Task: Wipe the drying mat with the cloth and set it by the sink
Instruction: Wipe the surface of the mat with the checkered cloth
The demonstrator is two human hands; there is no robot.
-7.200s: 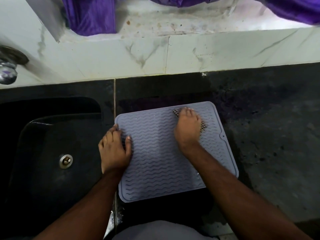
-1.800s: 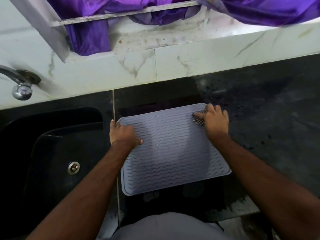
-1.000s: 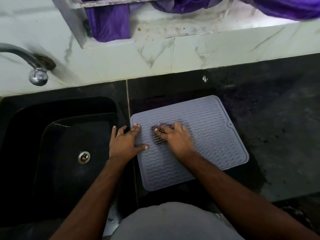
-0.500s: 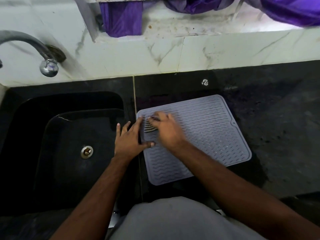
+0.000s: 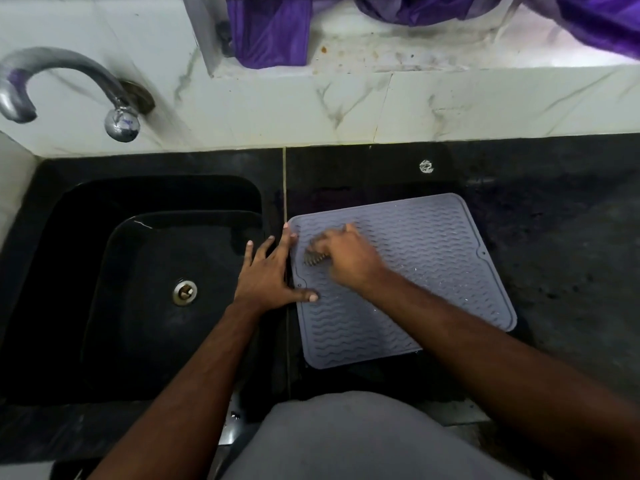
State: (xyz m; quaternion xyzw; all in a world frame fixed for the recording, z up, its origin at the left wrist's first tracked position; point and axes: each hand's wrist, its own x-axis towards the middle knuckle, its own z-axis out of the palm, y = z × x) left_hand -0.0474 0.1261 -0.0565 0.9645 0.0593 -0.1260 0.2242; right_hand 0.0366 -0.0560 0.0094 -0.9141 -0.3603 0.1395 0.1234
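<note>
1. No brand, label or legible writing shows on the mat (image 5: 408,278) or the cloth (image 5: 313,258).
2. The mat lies flat on the dark bench (image 5: 561,237), just beside the sink (image 5: 138,271).
3. Left hand (image 5: 268,275): fingers spread straight, thumb and forefinger touching the mat's left edge.
4. Right hand (image 5: 349,258): blurred, fingers curled over the checked cloth, pressing it onto the mat's upper left.

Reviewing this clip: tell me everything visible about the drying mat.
The mat is a grey-lavender, rubbery-looking rectangle with rounded corners, a raised rim, wavy ridges and a small notch on its right edge. It lies flat and slightly rotated on the dark counter, just right of the sink. The left hand rests at its left edge, thumb on it; the right hand presses a checked cloth on its upper left. Small specks or droplets dot it.
</note>
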